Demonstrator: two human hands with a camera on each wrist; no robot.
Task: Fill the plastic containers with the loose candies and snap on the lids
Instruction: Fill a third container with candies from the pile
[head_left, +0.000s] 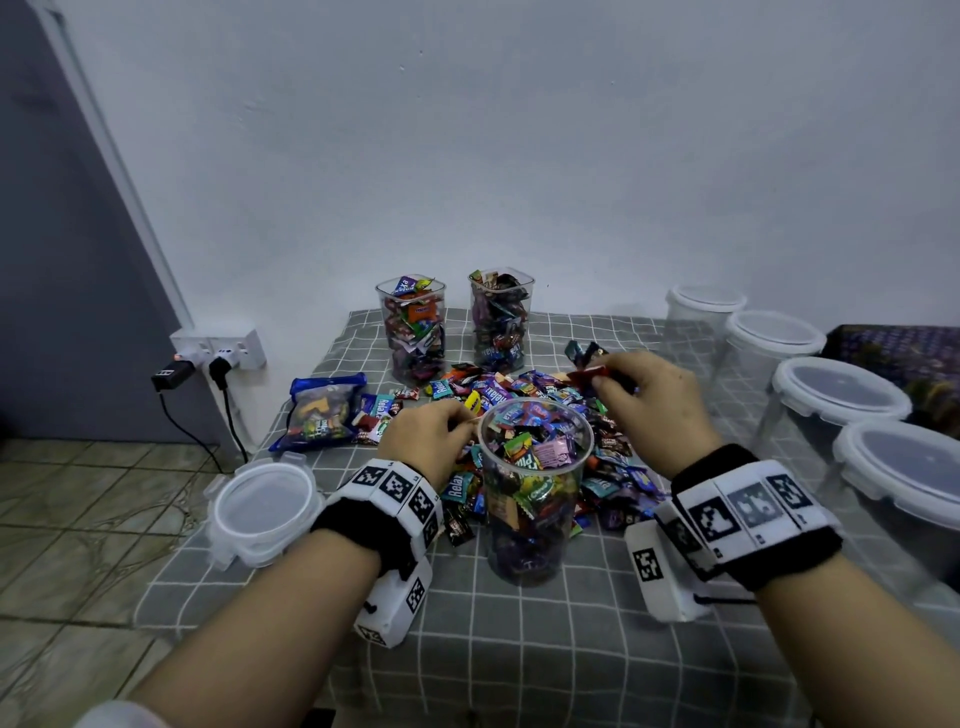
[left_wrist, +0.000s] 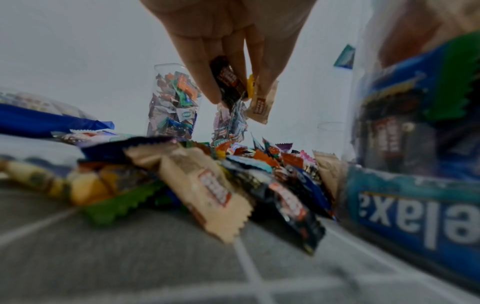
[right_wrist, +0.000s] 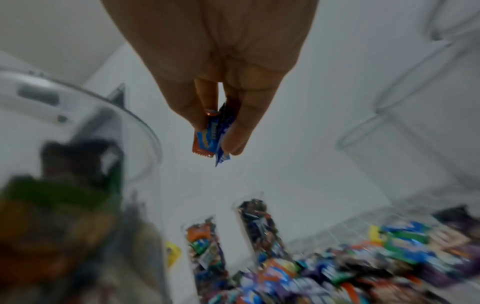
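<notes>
Candies (head_left: 519, 387) are being grabbed from the mid-table pile | left hand (head_left: 423, 439) is pinching a few wrappers (left_wrist: 231, 84), right hand (head_left: 647, 402) likewise (right_wrist: 210, 137) | near round container (head_left: 535, 488) is almost brimming, so they're probably best dropped dead-centre, lid (head_left: 262, 512) waiting near-left

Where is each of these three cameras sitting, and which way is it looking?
Head: worn on the head, looking down at the table; both forearms, left hand, right hand show.
Left wrist: low beside the round container, looking along fingers pinching candies.
Right wrist: higher, looking along fingers pinching candies.
All share the two square containers.
</notes>
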